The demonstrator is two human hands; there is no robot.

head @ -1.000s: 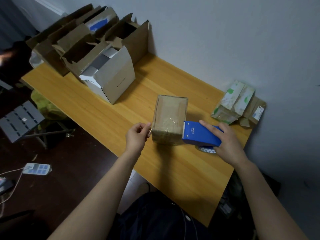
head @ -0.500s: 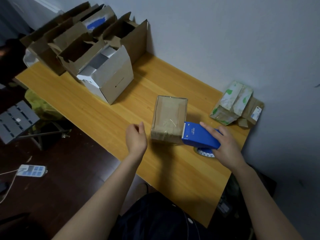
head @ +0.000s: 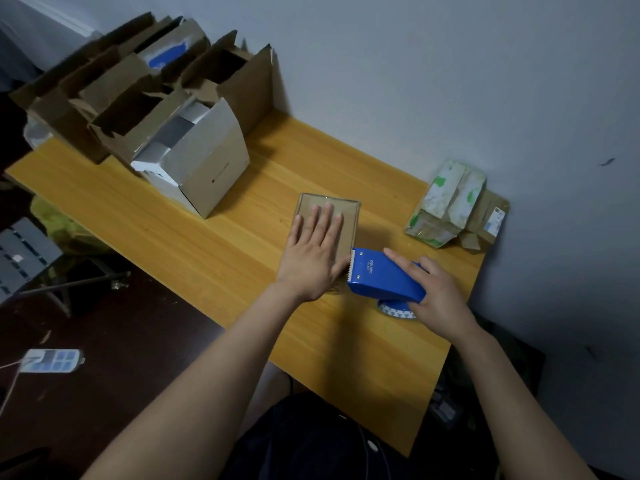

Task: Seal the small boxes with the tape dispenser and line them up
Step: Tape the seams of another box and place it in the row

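A small brown cardboard box (head: 349,216) with shiny tape over its top stands in the middle of the wooden table (head: 194,237). My left hand (head: 313,251) lies flat on the box top, fingers straight and spread. A blue tape dispenser (head: 381,277) sits right of the box, its toothed blade against the box's near right corner. My right hand (head: 434,294) grips the dispenser from the right, index finger stretched along its top. The tape roll (head: 394,310) shows below the dispenser.
Several open cardboard boxes (head: 138,95) crowd the table's far left, with a white-grey open box (head: 204,164) in front of them. Crumpled green-and-white packages (head: 450,202) lie at the far right by the wall. A power strip (head: 52,360) lies on the dark floor at left.
My left hand has moved from the box's left side up onto its top and now presses flat on it. The right hand and the dispenser have stayed at the box's near right corner.
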